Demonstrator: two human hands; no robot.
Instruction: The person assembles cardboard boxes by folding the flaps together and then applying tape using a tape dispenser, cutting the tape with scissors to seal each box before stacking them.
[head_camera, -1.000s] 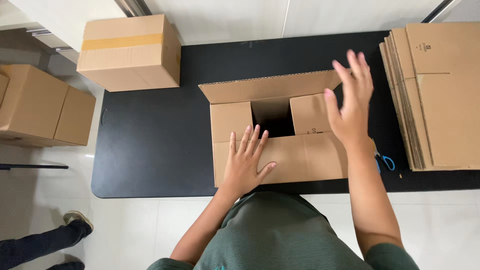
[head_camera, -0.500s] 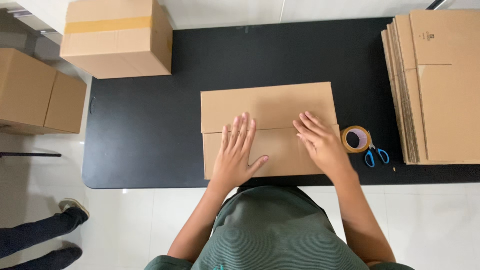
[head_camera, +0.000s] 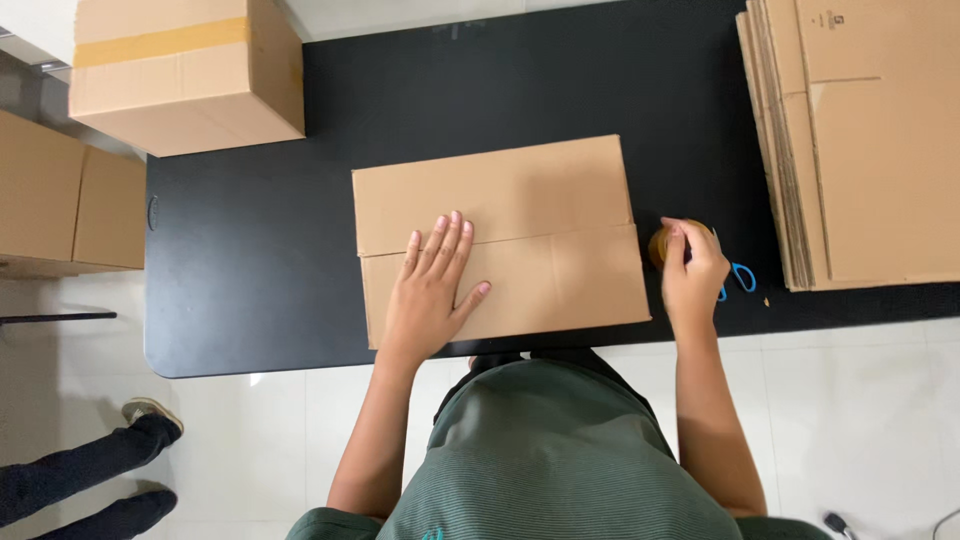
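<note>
A brown cardboard box (head_camera: 520, 200) lies on the black table (head_camera: 250, 260) with both top flaps folded shut, their seam running across its middle. My left hand (head_camera: 430, 285) rests flat on the near flap, fingers spread, reaching up to the seam. My right hand (head_camera: 692, 268) is to the right of the box, its fingers closed around a roll of brown packing tape (head_camera: 662, 243) that sits on the table. Blue-handled scissors (head_camera: 738, 277) lie just right of that hand, partly hidden by it.
A stack of flattened cartons (head_camera: 860, 140) fills the table's right end. A taped box (head_camera: 185, 70) sits at the back left corner, and more boxes (head_camera: 65, 195) stand left of the table. Another person's legs and shoes (head_camera: 90, 470) are at lower left on the white floor.
The box flaps were open a second ago, then folded down under both hands. My right hand has since left the box and moved right onto the tape roll. My left hand stays pressing the flap.
</note>
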